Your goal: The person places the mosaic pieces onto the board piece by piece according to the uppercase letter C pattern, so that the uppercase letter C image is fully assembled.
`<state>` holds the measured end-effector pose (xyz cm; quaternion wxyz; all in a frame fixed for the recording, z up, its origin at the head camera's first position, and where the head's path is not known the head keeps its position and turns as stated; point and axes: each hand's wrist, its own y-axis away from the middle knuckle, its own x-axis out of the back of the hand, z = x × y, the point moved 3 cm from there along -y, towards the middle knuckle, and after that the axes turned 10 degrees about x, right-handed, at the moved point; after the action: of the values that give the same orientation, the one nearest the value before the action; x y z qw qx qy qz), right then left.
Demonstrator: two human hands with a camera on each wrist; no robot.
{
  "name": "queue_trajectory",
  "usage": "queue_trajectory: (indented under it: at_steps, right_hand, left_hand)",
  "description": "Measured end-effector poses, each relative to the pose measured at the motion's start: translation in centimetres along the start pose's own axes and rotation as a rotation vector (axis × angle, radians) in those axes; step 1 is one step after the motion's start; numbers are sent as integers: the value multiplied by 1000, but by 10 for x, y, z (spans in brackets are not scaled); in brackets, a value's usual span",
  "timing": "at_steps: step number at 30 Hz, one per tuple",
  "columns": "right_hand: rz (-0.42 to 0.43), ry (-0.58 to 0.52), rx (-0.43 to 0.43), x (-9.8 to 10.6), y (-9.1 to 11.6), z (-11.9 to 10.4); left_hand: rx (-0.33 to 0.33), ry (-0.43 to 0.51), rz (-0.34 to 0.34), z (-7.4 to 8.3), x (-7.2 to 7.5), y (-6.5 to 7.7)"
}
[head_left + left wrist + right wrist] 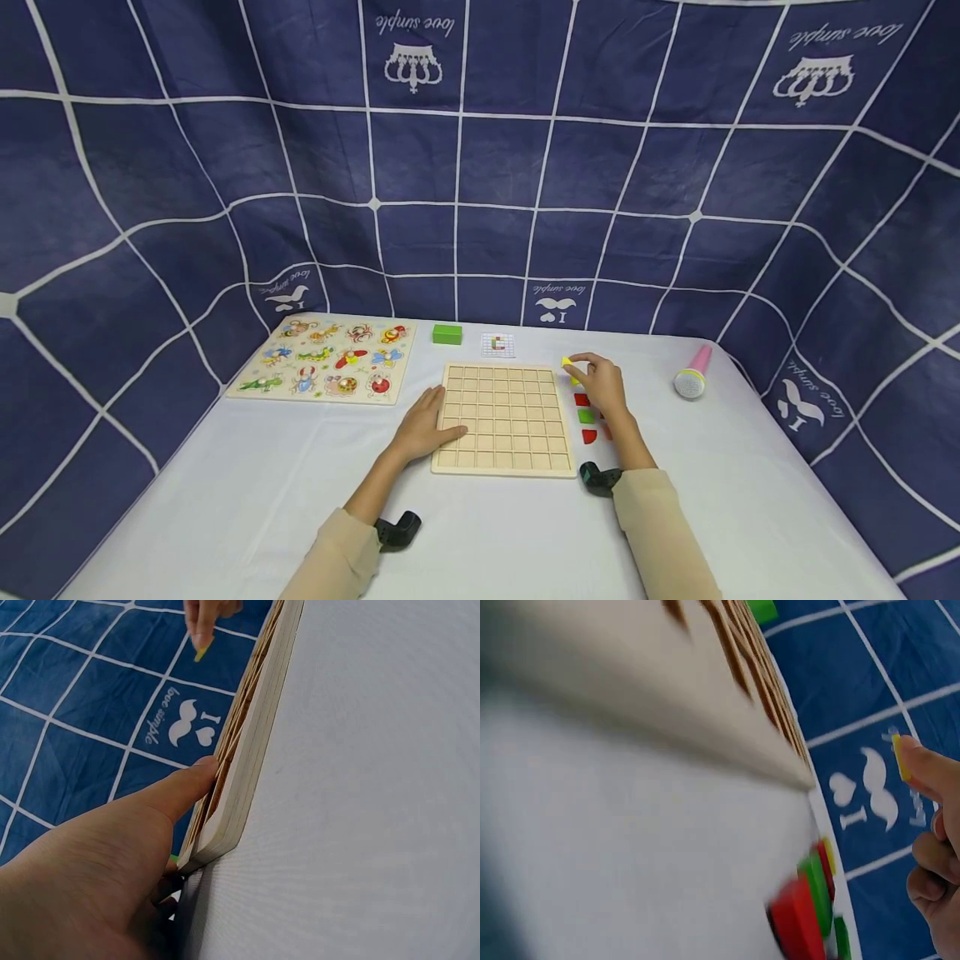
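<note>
My left hand (422, 427) rests at the left edge of a wooden grid board (504, 417), with the thumb on top of the board and the fingers stretched along its side. In the left wrist view the thumb (187, 784) touches the board's rim. Thumb and index finger of my right hand (603, 385) pinch a small flat yellow piece (901, 759), past the board's upper right corner. Below that hand lie red pieces (582, 400), a green piece (587, 416) and another yellow piece (574, 381), some partly hidden by the hand and wrist.
A card with a small coloured pattern (498, 345) lies behind the board, next to a green block (447, 334). An insect picture puzzle (322, 358) is at the back left. To the right lies a pink toy microphone (693, 372). A blue checked curtain (495, 158) surrounds the table.
</note>
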<state>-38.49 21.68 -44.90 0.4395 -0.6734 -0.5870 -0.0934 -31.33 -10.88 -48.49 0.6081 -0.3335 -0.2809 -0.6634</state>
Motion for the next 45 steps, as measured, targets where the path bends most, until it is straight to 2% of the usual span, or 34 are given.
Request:
queue_trajectory:
  at_steps: [6,12,17,21,27,38,45]
  right_hand:
    - [-13,-23,83,-19,-4,-34]
    - [-76,-9,130,-43,-3,-50]
    - [-135,9,107,-59,3,-49]
    - [-137,4,79,-66,6,-46]
    - [-153,46,96,-72,8,-43]
    - [-167,93,91,-75,9,-47]
    - [-158,57,98,-71,11,-43]
  left_hand:
    - [2,-4,-1,0,2,1]
    - [-5,2,5,0,1,1]
    - [-17,-9,6,-1,-1,1]
    - [-27,-12,9,-1,-2,0]
    - [-31,-18,17,-1,-2,0]
    - [-33,-13,23,-3,0,0]
    - [-31,-18,15,-3,0,0]
